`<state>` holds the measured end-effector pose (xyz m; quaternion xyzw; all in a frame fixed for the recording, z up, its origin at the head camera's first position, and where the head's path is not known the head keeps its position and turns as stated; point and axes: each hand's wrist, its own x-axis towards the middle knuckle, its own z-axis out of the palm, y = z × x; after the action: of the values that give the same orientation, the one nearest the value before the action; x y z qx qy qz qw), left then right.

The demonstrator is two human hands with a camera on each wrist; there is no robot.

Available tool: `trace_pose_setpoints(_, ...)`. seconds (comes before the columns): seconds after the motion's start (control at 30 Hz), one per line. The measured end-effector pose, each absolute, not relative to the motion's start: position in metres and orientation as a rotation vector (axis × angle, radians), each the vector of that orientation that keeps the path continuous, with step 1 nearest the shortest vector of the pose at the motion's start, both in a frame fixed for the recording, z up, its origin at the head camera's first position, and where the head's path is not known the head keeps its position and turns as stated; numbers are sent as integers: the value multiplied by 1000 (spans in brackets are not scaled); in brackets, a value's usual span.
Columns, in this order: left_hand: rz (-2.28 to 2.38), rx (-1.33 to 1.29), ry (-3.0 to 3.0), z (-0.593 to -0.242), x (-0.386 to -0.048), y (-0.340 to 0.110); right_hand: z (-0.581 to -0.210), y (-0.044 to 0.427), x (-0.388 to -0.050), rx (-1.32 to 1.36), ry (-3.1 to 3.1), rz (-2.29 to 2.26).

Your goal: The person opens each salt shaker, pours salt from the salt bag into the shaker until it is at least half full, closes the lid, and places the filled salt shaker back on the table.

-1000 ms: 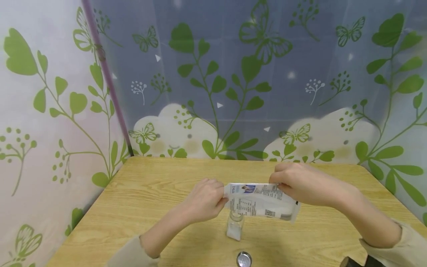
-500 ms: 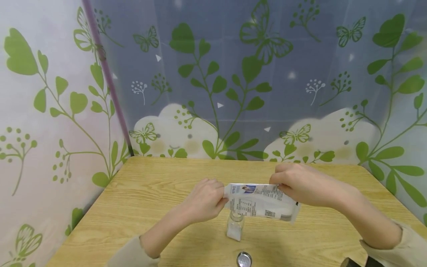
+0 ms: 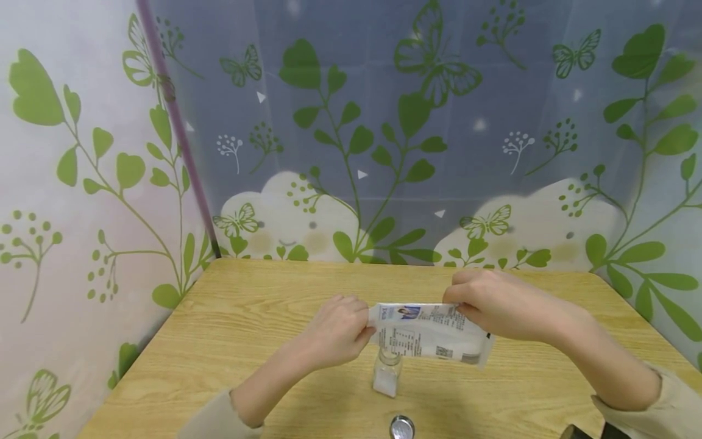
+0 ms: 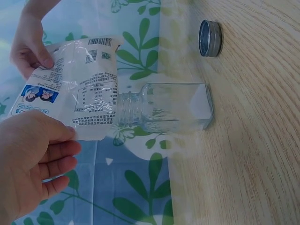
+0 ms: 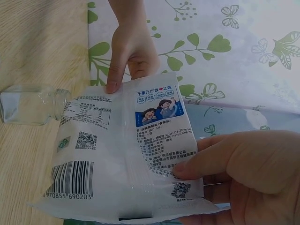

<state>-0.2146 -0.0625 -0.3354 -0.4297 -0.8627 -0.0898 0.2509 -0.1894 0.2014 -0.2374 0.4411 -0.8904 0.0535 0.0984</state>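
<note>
White salt packet (image 3: 425, 332) at the mouth of the glass jar (image 3: 387, 375), long axis crosswise, picture end leftward; pinched left of the jar by left hand (image 3: 339, 329), right by right hand (image 3: 488, 302).

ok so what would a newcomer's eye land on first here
Probably the white printed plastic packet, held between the left hand and the right hand by the mouth of an open, square clear-glass jar with white contents low inside. Nearer the person, a round silver-coloured lid lies on the light wood-grain table. Behind everything, the blue-grey backdrop with green leaves and butterflies stands out too.
</note>
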Motion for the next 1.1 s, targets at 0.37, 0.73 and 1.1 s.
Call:
trace_pose_setpoints(0.37, -251, -1171, -2332, -337, -214, -63, -237, 201, -189, 1306, -2648, 163)
trace_pose_setpoints(0.73, -240, -1167, -2333, -336, -216, -62, -236, 201, -189, 1296, -2660, 170)
trace_pose_setpoints(1.1, -239, -1175, -2325, -336, -216, -62, -236, 202, -188, 1293, -2676, 168)
